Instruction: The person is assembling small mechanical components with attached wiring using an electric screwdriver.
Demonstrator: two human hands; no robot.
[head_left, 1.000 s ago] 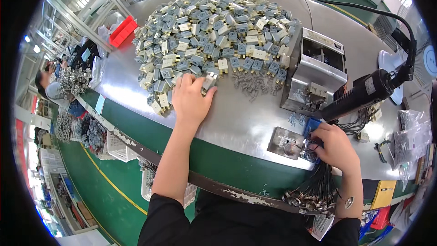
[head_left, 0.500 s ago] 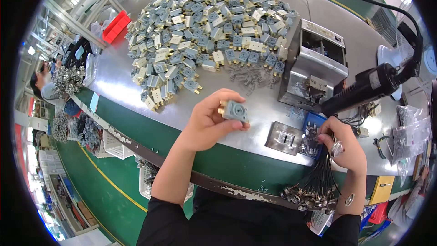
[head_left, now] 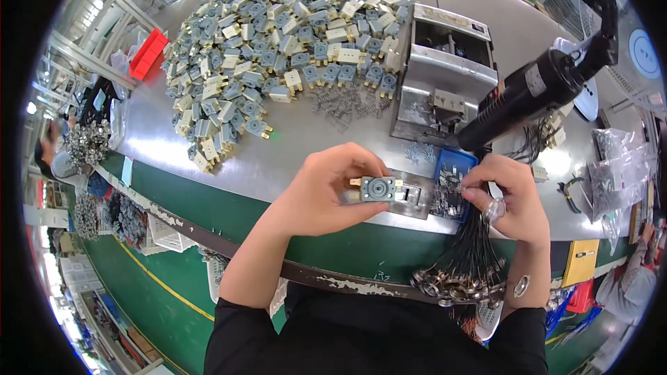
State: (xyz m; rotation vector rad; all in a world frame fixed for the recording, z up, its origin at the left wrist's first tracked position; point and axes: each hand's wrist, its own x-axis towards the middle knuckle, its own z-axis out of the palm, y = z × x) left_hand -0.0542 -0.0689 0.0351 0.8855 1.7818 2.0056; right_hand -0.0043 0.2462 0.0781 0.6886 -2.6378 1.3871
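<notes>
My left hand [head_left: 313, 198] grips a grey switch-like block [head_left: 379, 189] with a round centre and gold terminals, thumb below and fingers behind. The block is held up in front of a slotted metal plate [head_left: 410, 210] and hides part of it. At the right edge of a blue tray [head_left: 455, 161] of small metal parts, my right hand [head_left: 517, 194] has thumb and forefinger pinched; whatever is between them is too small to make out. A shiny round metal piece [head_left: 493, 212] shows at its fingers. Beneath it hangs a bundle of black wires [head_left: 477, 250] with metal disc ends.
A big heap of similar blocks [head_left: 292, 35] covers the far bench, with loose springs [head_left: 340, 105] before it. A metal machine [head_left: 448, 69] and a black power screwdriver [head_left: 517, 104] stand beyond the tray. Cutters [head_left: 571, 194] and plastic bags [head_left: 618, 173] lie right.
The view has shifted, so the bench things sit further left. My left hand has carried the grey block rightward, up to the slotted plate. My right hand stays by the blue tray.
</notes>
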